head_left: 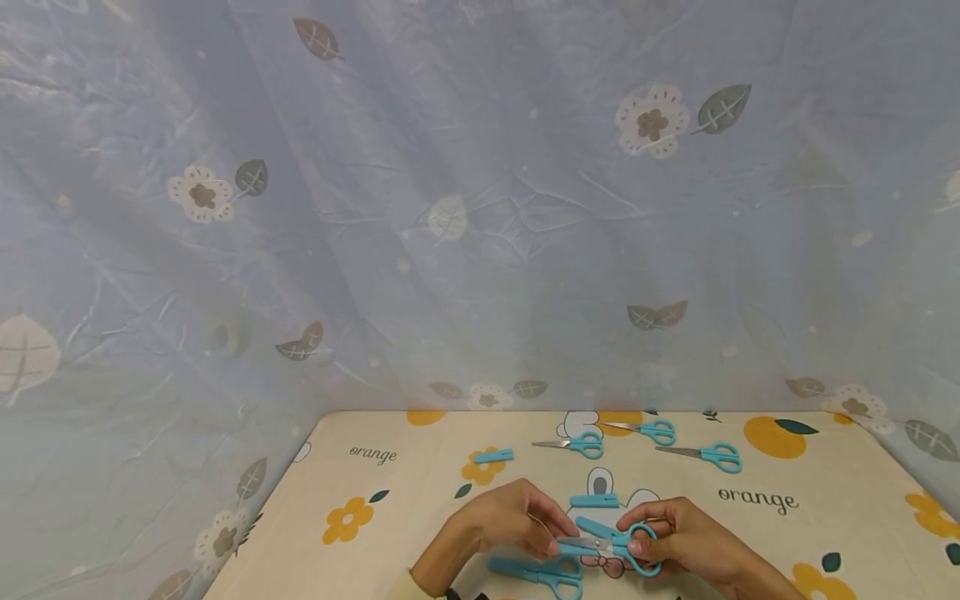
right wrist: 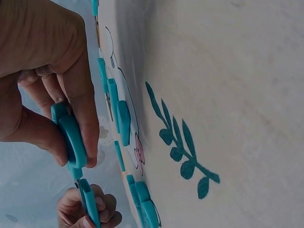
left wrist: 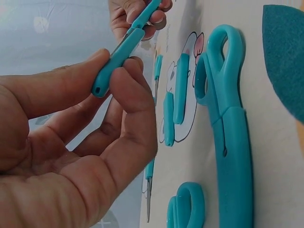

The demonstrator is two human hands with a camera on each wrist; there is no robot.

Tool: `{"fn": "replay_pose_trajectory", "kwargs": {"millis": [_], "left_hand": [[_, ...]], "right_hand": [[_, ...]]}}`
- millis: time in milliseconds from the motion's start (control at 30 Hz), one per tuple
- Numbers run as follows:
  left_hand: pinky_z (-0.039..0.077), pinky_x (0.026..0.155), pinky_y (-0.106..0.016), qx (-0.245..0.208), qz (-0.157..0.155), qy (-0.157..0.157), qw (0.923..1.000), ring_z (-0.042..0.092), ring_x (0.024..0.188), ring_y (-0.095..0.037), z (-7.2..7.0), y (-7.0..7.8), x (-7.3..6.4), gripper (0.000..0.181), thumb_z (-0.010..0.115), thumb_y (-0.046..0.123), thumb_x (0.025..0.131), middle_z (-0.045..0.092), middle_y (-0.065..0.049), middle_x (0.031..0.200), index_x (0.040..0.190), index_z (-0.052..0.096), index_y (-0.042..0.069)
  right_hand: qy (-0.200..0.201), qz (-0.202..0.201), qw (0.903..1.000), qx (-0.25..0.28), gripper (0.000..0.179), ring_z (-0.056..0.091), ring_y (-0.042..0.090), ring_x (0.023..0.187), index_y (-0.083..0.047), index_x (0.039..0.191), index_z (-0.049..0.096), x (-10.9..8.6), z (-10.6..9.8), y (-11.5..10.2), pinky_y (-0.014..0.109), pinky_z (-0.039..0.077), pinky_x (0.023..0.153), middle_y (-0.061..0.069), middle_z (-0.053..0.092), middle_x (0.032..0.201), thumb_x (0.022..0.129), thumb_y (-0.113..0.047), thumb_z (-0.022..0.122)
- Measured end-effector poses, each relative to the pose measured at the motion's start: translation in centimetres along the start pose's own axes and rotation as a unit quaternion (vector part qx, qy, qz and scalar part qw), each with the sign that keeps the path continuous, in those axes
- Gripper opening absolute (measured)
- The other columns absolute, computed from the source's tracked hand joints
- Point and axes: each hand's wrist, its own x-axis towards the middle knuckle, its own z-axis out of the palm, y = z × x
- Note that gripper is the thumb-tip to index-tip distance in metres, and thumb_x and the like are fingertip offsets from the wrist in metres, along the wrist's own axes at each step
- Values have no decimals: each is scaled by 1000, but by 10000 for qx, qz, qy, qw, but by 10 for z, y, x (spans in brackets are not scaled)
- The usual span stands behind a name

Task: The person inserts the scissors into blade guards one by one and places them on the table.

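Turquoise-handled scissors (head_left: 621, 542) are held in a person's two hands above a cream, fruit-printed tabletop (head_left: 420, 500). We see the right hand (head_left: 678, 537) gripping the handle end, while the left hand (head_left: 517, 518) pinches a matching sheath (left wrist: 118, 57) at the blades; how far inside they sit, we cannot tell. Near the left hand lies a sheathed pair (head_left: 517, 569). Just beyond the hands we find two loose sheaths (head_left: 595, 501) (head_left: 595, 527), a third sheath (head_left: 493, 456) farther left, and, at the back, three bare-bladed pairs (head_left: 573, 444) (head_left: 645, 429) (head_left: 705, 454).
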Motion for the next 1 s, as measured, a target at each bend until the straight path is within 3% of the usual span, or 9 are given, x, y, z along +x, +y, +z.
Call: {"fn": "replay_pose_trajectory", "kwargs": {"millis": [300,600,1000], "left_hand": [[59,67,-20,-129,133,48,9998,68,77,-7,0,-1,0,25,74,-12,89,74,2,86,114,79,-9],[61,67,-25,-8,72,520,9986,70,74,-11,-20,5,-12,24,75,-11,87,76,-1,86,109,82,-4],[60,66,-24,-95,111,525,9985,70,75,-11,-21,4,-12,24,75,-9,88,76,-1,88,111,81,-4]], "right_hand": [[14,-85,9998,-154,52,74,10,82,14,135,62,0,-2,-6,33,66,77,-5,79,91,102,-23,76],[207,-109,9997,-109,42,72,12,86,4,135,67,-11,-19,-12,36,66,78,-6,78,90,104,-24,73],[130,-101,9999,13,36,71,10,85,1,133,68,-12,-21,-10,33,65,78,-7,79,93,106,-23,71]]}}
